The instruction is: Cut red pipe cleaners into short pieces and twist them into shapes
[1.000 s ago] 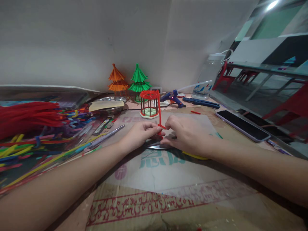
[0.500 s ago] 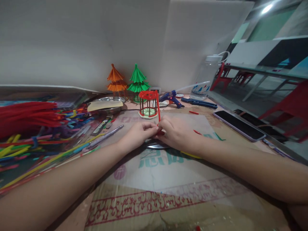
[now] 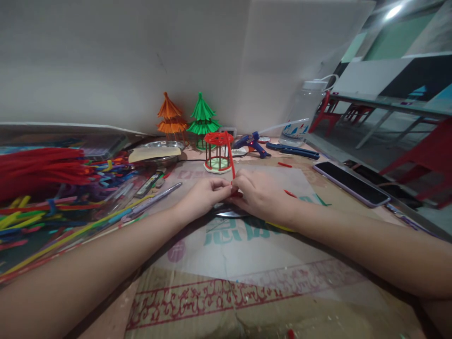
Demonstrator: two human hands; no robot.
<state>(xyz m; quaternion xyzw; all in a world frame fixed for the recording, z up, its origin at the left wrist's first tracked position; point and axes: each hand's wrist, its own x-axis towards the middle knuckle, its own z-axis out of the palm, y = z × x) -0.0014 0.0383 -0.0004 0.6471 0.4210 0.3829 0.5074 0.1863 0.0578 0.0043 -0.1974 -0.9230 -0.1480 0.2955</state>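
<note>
Pipe cleaners (image 3: pixel 42 172), red and bundled thickly at far left, with a jumble of coloured pieces (image 3: pixel 16 219) in front of them. Next, a slim silvery pen (image 3: pixel 158 195) lying aslant, and farther back a shiny metal dish (image 3: pixel 164 145) with a pale sheet (image 3: pixel 153 155) across it. Then an orange tiered model (image 3: pixel 170 113) and a green tiered model (image 3: pixel 202 113), upright side by side near the wall (image 3: pixel 106 70). Closer in, the left hand (image 3: pixel 205 195), thumb and forefinger pinching the lower end of a red stem (image 3: pixel 231 163) (exact grip half lost among the fingertips). Just beyond, a red-topped frame (image 3: pixel 219 154) on dark posts, with that stem rising at its right side, touching or merely in front impossible to tell. Under the fingers, a shiny metal rim (image 3: pixel 229 214). Behind, a blue glue gun (image 3: pixel 253 141); nearer, the right hand (image 3: pixel 263 200), fingertips bunched against the left ones and pinching the same stem. Farther right, two short red pieces (image 3: pixel 290 193), a blue tool (image 3: pixel 293 150), a clear bottle (image 3: pixel 300 113), a dark-screened phone (image 3: pixel 351 183) lying flat, and finally red chairs (image 3: pixel 423 155).
</note>
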